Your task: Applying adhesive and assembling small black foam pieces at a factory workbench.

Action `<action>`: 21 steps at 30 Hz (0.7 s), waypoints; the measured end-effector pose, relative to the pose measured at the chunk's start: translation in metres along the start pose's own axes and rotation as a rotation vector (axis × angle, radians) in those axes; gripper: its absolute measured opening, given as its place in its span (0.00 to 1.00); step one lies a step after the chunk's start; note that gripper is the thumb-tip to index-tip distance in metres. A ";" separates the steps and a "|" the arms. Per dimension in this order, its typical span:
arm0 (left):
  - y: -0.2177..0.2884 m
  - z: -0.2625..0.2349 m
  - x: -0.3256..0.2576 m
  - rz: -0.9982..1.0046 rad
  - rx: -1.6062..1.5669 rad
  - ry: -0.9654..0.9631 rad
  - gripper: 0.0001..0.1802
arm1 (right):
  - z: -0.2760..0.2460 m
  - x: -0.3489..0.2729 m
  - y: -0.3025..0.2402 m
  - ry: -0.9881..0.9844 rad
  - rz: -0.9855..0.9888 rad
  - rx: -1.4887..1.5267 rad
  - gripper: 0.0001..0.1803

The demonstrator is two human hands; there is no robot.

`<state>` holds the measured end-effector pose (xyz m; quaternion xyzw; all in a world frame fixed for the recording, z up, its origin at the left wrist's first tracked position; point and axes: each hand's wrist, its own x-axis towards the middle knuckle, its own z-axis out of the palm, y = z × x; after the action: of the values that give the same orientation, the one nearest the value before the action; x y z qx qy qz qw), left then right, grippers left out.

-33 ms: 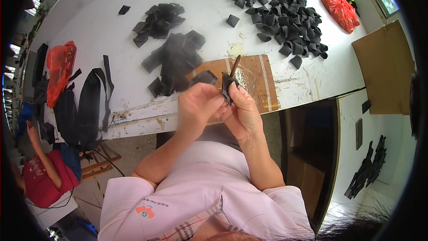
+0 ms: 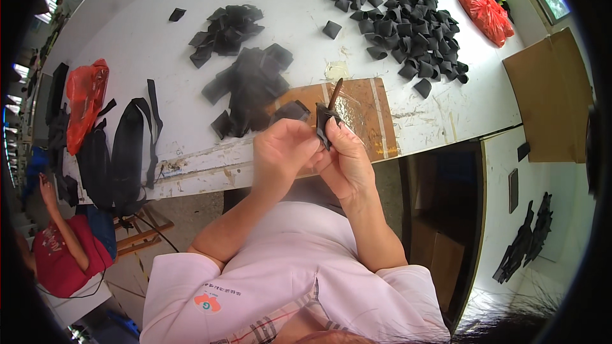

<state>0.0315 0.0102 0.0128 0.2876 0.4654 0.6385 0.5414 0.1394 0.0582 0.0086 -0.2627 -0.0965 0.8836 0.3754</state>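
Observation:
My right hand (image 2: 347, 162) is closed on a small folded piece of black fabric (image 2: 322, 126), thumb on top. A thin brown stick (image 2: 336, 93) points up and away from behind that piece; its lower end is hidden, so how it is held cannot be told. My left hand (image 2: 282, 150) is closed too, its fingertips meeting the right fingers at the fabric's lower edge. Both hands are over the table's near edge. Just beyond them lies a brown board (image 2: 371, 118) with a shiny wet-looking patch, and another black piece (image 2: 293, 110) rests on its left part.
Loose black pieces (image 2: 248, 86) lie left of the board, with a large heap of folded ones (image 2: 408, 22) far right. Red plastic bags (image 2: 486, 16) and black straps (image 2: 131, 153) flank the table. A cardboard box (image 2: 548, 95) stands right. Another person (image 2: 67, 255) sits at left.

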 end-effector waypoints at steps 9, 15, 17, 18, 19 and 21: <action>0.004 0.002 0.001 -0.006 0.068 0.093 0.05 | -0.012 0.005 -0.002 0.059 -0.073 -0.488 0.11; 0.006 -0.008 0.004 0.227 0.577 0.086 0.05 | 0.001 -0.014 -0.007 0.001 -0.937 -1.338 0.13; 0.011 -0.003 0.006 0.334 0.729 -0.023 0.06 | -0.005 -0.013 -0.005 -0.021 -0.942 -1.350 0.10; 0.010 -0.001 0.006 0.343 0.762 -0.023 0.06 | -0.005 -0.014 -0.007 -0.015 -0.944 -1.352 0.10; 0.010 -0.001 0.005 0.351 0.798 -0.014 0.06 | -0.004 -0.014 -0.009 -0.015 -0.985 -1.396 0.08; 0.005 -0.002 0.001 0.281 0.731 -0.017 0.04 | 0.000 -0.013 -0.010 -0.019 -1.023 -1.439 0.06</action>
<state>0.0270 0.0109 0.0165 0.5277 0.6137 0.4962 0.3143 0.1533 0.0556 0.0173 -0.3527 -0.7382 0.3346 0.4676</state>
